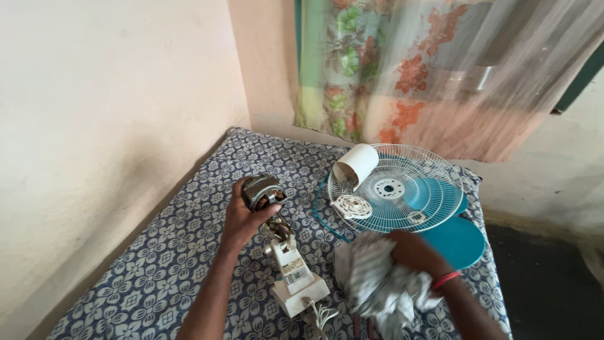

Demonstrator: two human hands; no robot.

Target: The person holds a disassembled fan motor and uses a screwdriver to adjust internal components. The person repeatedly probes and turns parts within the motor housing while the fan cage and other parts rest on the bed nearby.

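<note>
- On the patterned mat [163, 252], the left hand [242, 217] gripped the fan motor [263, 191] firmly.
- The right hand [412, 252] clutched a striped cloth [377, 283]; wiping called for a steady motor.

Cream plaster walls [107, 113]; floral curtain [402, 69]; blue patterned bedsheet [189, 252]; daylight.

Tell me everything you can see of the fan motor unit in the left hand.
The fan motor unit is stripped of its cover: a grey metal motor body with copper-coloured windings on top, white plastic neck and base block below, white cord trailing out. It stands tilted over the patterned mat, base resting on it. The left hand grips the motor end.
</note>
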